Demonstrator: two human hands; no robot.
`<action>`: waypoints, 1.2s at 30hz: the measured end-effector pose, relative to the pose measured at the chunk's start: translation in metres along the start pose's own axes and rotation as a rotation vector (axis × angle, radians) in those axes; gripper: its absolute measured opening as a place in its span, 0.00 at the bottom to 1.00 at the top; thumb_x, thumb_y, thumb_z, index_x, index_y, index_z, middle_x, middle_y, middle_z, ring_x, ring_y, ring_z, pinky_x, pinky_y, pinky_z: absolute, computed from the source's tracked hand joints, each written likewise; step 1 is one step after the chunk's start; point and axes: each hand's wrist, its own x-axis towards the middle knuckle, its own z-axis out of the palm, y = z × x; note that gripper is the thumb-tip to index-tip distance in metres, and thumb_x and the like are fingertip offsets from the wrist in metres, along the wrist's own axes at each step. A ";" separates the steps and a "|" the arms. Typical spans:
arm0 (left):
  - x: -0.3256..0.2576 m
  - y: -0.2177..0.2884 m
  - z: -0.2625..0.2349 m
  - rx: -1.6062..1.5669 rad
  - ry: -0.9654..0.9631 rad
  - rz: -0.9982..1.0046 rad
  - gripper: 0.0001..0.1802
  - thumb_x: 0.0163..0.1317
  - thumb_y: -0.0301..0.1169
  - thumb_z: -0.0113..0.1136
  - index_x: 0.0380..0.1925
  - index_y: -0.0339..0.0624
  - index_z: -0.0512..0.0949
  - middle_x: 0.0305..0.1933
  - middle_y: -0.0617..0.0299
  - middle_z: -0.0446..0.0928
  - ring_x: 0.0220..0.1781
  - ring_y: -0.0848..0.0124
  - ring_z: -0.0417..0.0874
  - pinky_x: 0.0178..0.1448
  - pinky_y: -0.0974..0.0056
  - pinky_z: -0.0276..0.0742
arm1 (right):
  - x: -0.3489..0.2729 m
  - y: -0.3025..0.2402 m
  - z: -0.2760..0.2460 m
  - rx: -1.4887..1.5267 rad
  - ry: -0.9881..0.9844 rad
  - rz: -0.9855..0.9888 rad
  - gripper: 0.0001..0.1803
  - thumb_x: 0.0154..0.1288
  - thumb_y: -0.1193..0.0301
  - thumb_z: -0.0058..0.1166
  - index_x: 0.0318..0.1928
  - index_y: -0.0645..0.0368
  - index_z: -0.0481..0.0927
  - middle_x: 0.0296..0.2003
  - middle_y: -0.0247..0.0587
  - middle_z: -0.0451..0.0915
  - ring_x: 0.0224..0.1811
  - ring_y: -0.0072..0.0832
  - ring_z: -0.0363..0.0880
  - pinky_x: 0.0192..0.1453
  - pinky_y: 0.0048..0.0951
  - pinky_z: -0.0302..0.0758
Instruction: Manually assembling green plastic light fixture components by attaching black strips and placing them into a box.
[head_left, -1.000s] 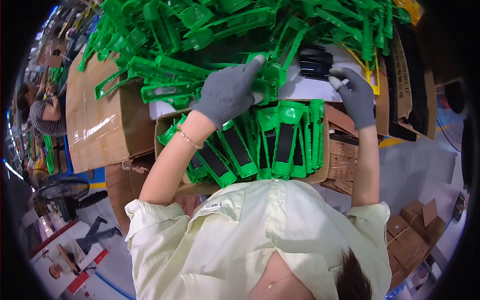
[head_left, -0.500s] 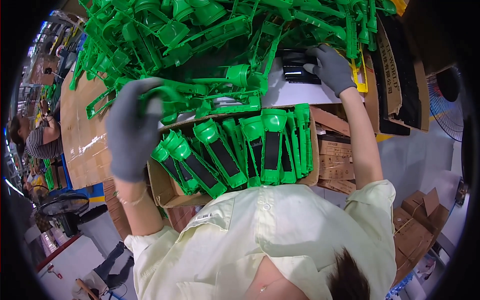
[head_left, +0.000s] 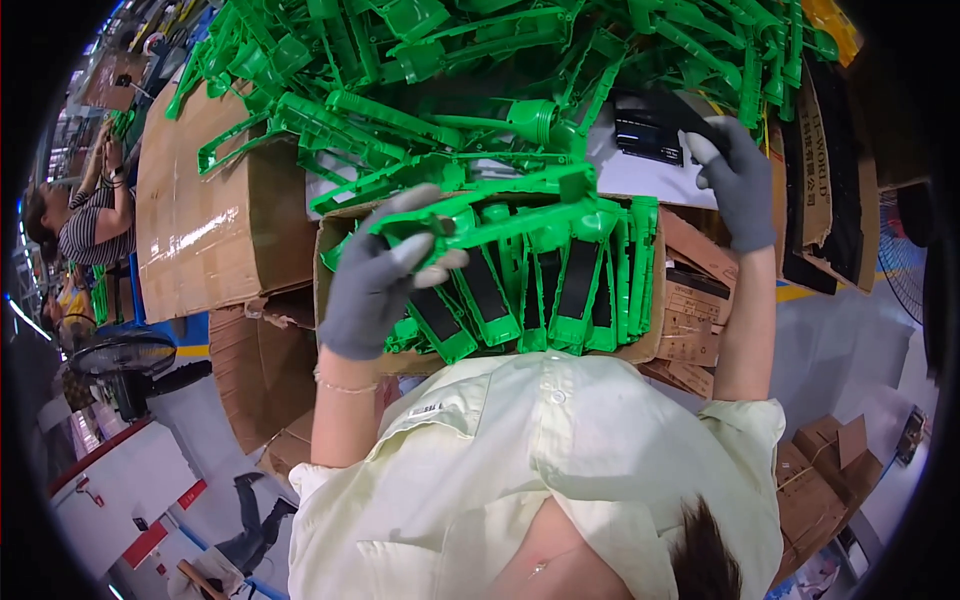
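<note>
My left hand (head_left: 375, 290), in a grey glove with pale fingertips, grips one end of a long green plastic flashlight housing half (head_left: 515, 212), which it holds tilted over an open carton. My right hand (head_left: 740, 185), gloved alike, pinches a dark flat panel (head_left: 690, 112), partly blurred. Beside that hand a small stack of glossy black panels (head_left: 645, 138) lies on a white surface. Below my left hand, the carton (head_left: 645, 345) holds several upright green housing halves (head_left: 575, 300) with black panels set in them.
A big heap of loose green housings (head_left: 480, 50) covers the far side. A closed brown carton (head_left: 200, 220) stands at left, flattened cardboard (head_left: 690, 310) at right. Fans (head_left: 125, 365) stand at both sides. Another person (head_left: 95, 225) works at far left.
My left hand has brought a green housing half from the heap toward me, over the carton. The right hand has lifted a dark panel off the stack and drawn it to the right.
</note>
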 end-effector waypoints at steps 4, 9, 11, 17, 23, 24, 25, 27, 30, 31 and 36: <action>0.006 -0.020 0.015 -0.036 0.073 -0.118 0.23 0.60 0.26 0.55 0.56 0.32 0.68 0.46 0.50 0.76 0.42 0.61 0.82 0.41 0.68 0.82 | -0.054 -0.040 0.006 0.393 0.117 -0.134 0.14 0.61 0.68 0.56 0.45 0.64 0.74 0.27 0.30 0.75 0.23 0.13 0.70 0.26 0.15 0.66; 0.011 -0.028 0.030 -0.047 -0.049 -0.067 0.18 0.59 0.21 0.54 0.51 0.27 0.71 0.43 0.47 0.77 0.38 0.60 0.83 0.42 0.65 0.84 | -0.086 -0.073 0.046 0.428 -0.358 0.053 0.11 0.60 0.74 0.55 0.44 0.60 0.75 0.26 0.29 0.75 0.22 0.12 0.67 0.26 0.16 0.64; 0.011 -0.026 0.032 -0.030 -0.079 -0.060 0.18 0.59 0.21 0.54 0.51 0.27 0.71 0.43 0.46 0.77 0.38 0.60 0.83 0.41 0.65 0.84 | -0.087 -0.068 0.053 0.333 -0.307 -0.010 0.11 0.61 0.73 0.54 0.44 0.61 0.76 0.25 0.29 0.74 0.22 0.12 0.67 0.26 0.16 0.64; 0.011 -0.029 0.034 -0.085 -0.090 -0.110 0.18 0.59 0.20 0.54 0.50 0.25 0.71 0.44 0.44 0.77 0.39 0.58 0.84 0.41 0.63 0.85 | -0.088 -0.071 0.055 0.118 -0.241 -0.106 0.10 0.62 0.72 0.54 0.43 0.63 0.76 0.23 0.29 0.74 0.23 0.13 0.67 0.27 0.17 0.64; 0.010 -0.028 0.038 -0.112 -0.070 -0.149 0.16 0.59 0.19 0.54 0.49 0.24 0.71 0.43 0.43 0.77 0.38 0.54 0.84 0.37 0.64 0.85 | -0.093 -0.076 0.061 0.057 -0.193 -0.195 0.10 0.60 0.73 0.54 0.42 0.63 0.76 0.25 0.31 0.76 0.26 0.16 0.69 0.30 0.19 0.67; 0.010 -0.029 0.038 -0.115 -0.067 -0.148 0.17 0.59 0.19 0.54 0.49 0.25 0.71 0.42 0.44 0.77 0.38 0.55 0.84 0.36 0.64 0.85 | -0.092 -0.075 0.061 0.010 -0.193 -0.221 0.10 0.61 0.73 0.54 0.42 0.63 0.76 0.25 0.32 0.76 0.26 0.16 0.69 0.30 0.20 0.67; 0.010 -0.030 0.039 -0.119 -0.065 -0.148 0.17 0.59 0.19 0.54 0.49 0.25 0.72 0.41 0.45 0.78 0.37 0.56 0.85 0.35 0.65 0.85 | -0.091 -0.074 0.061 -0.037 -0.192 -0.247 0.10 0.61 0.72 0.54 0.42 0.63 0.76 0.26 0.33 0.76 0.26 0.16 0.69 0.30 0.20 0.68; 0.007 -0.030 0.041 -0.076 -0.042 -0.161 0.17 0.59 0.20 0.55 0.49 0.25 0.72 0.40 0.46 0.78 0.36 0.57 0.85 0.35 0.66 0.85 | -0.088 -0.067 0.064 0.002 -0.217 -0.223 0.10 0.62 0.71 0.54 0.41 0.63 0.76 0.26 0.35 0.76 0.25 0.17 0.70 0.30 0.20 0.68; 0.005 -0.029 0.048 0.035 0.002 -0.161 0.17 0.59 0.21 0.57 0.49 0.26 0.73 0.39 0.47 0.79 0.34 0.59 0.85 0.33 0.68 0.83 | -0.090 -0.062 0.067 0.019 -0.252 -0.213 0.09 0.62 0.70 0.54 0.40 0.62 0.76 0.27 0.38 0.77 0.24 0.20 0.72 0.30 0.21 0.68; 0.006 -0.028 0.050 0.105 0.019 -0.143 0.17 0.59 0.21 0.57 0.48 0.26 0.73 0.38 0.48 0.79 0.34 0.61 0.85 0.32 0.69 0.83 | -0.089 -0.061 0.068 -0.005 -0.257 -0.230 0.09 0.62 0.69 0.54 0.40 0.62 0.76 0.27 0.39 0.78 0.24 0.22 0.72 0.30 0.21 0.69; 0.005 -0.029 0.050 0.063 -0.003 -0.140 0.17 0.59 0.21 0.57 0.48 0.25 0.73 0.39 0.46 0.78 0.34 0.59 0.85 0.30 0.68 0.81 | -0.100 -0.073 0.064 -0.020 -0.167 -0.225 0.09 0.62 0.69 0.54 0.39 0.62 0.75 0.27 0.41 0.78 0.23 0.24 0.73 0.29 0.23 0.69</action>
